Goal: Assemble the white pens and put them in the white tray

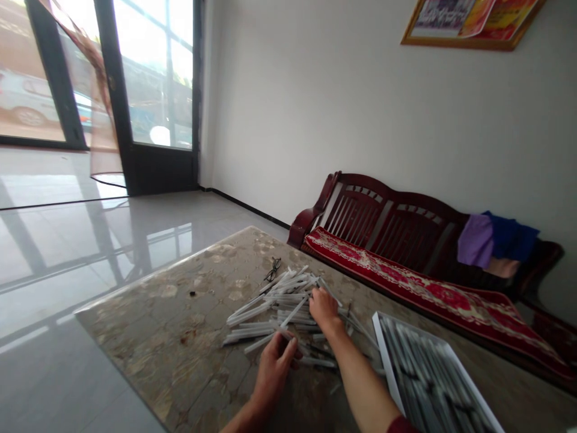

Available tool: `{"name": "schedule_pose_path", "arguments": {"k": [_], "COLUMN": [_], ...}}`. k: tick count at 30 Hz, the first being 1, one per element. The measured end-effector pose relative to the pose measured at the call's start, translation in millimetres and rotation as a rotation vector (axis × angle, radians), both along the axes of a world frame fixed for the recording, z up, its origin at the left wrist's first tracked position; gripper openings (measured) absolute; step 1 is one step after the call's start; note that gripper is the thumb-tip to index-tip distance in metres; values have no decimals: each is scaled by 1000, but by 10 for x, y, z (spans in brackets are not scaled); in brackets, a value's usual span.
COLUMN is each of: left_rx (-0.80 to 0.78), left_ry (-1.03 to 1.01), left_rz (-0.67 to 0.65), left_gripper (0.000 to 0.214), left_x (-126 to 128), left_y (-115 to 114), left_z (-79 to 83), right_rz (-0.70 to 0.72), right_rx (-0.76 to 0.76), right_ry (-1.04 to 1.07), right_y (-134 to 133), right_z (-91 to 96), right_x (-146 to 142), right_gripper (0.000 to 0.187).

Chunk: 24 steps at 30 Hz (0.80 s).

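Note:
A loose pile of whitish, translucent slim sticks (252,314), like thin plastic tubes or sleeves, lies on the patterned table (148,337). My left hand (276,361) is at the near edge of the pile, thumb and fingers pinched at the lower end of one translucent stick (295,311). That stick slants up towards my right hand (323,308), which reaches over the far right side of the pile. Its fingers are curled closed; what lies in them is hidden. A few darker sticks show among the pale ones below my right wrist.
To the right stands a shallow white box (388,355) filled with rows of similar sticks with dark parts. Black-framed glasses (273,270) lie behind the pile. A dark wooden bench (406,216) with a red patterned cushion (387,267) runs along the wall beyond the table.

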<state>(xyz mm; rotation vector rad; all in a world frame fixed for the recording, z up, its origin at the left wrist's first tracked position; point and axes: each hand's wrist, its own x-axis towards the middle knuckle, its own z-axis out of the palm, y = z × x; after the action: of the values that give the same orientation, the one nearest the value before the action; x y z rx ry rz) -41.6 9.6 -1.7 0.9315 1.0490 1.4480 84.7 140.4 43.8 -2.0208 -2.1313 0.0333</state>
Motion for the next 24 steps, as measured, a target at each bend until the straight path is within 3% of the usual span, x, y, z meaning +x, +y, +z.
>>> {"name": "schedule_pose_path", "arguments": {"k": [6,11,13,17,24], "left_rx": [-131,-218,-236,-250,-232], "left_ry": [-240,-407,-446,-487,-527], "left_rz": [17,13,20,26,-42], "left_gripper": [42,43,41,37,40], "left_x": [-40,-46,-49,-60,-54], "left_y": [23,26,21,23,19], "left_z": [50,72,78,72,73], "right_rz": [-27,-79,-108,-165,-170], "right_rx": [131,389,419,434,436], "right_ry": [264,1083,1256,1376,1450], "right_y": [-365,-924,-1140,-1403,-1473], "right_z": [142,112,93,68,-27], "right_x": [184,257,241,185,113], "right_gripper": [22,24,28,28,28]}}
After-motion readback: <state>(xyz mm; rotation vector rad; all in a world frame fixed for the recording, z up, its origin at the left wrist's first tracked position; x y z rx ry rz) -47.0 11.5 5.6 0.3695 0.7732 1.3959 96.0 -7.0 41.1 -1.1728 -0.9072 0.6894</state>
